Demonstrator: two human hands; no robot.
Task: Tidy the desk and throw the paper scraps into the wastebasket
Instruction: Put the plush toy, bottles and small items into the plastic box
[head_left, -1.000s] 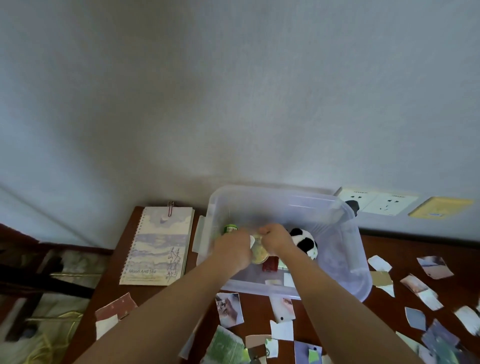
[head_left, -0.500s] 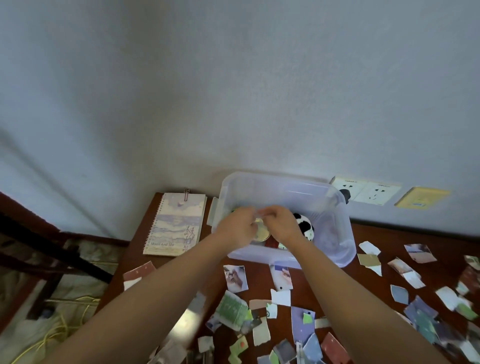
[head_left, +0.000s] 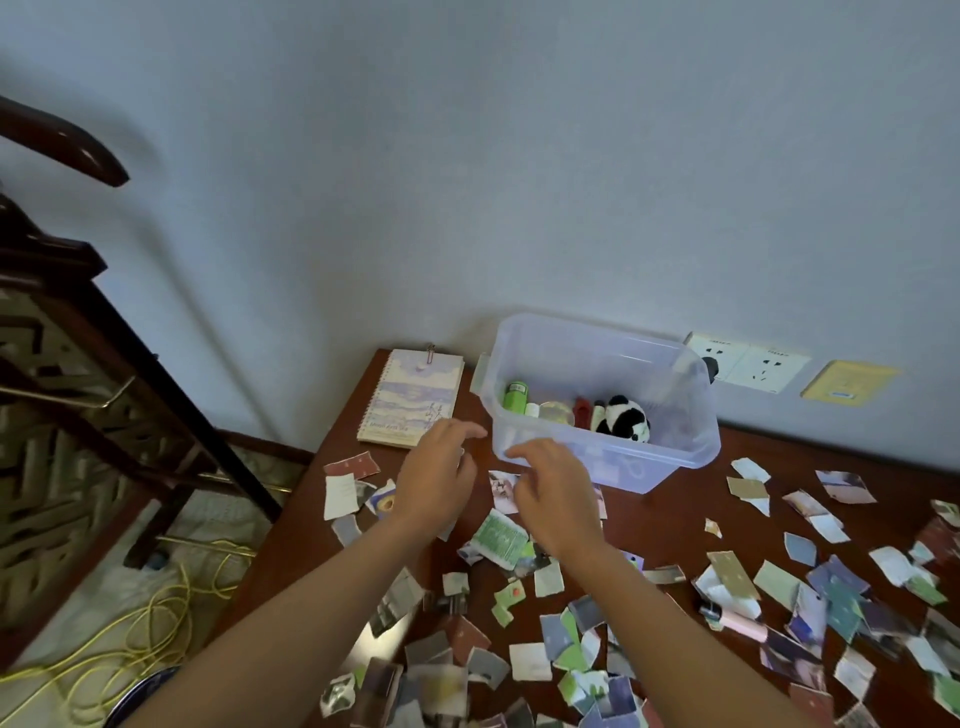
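Note:
Torn paper scraps (head_left: 496, 538) in many colours lie scattered over the dark wooden desk (head_left: 670, 525). A clear plastic bin (head_left: 696, 410) stands at the back by the wall, holding a green bottle (head_left: 515, 396), a tape roll (head_left: 556, 413) and a panda toy (head_left: 623, 418). My left hand (head_left: 439, 478) and my right hand (head_left: 556, 499) hover just in front of the bin above the scraps, fingers relaxed and holding nothing. No wastebasket is in view.
A spiral notebook (head_left: 413, 397) lies at the desk's back left corner. Wall sockets (head_left: 748, 361) and a yellow label (head_left: 849, 382) sit on the wall behind. A dark wooden chair (head_left: 78, 364) stands left of the desk, with a yellow cable (head_left: 150, 618) on the floor.
Both hands have come out of the bin and drawn back toward me, now empty; the tape roll they held stays inside the bin. The view has tilted down, showing more scraps.

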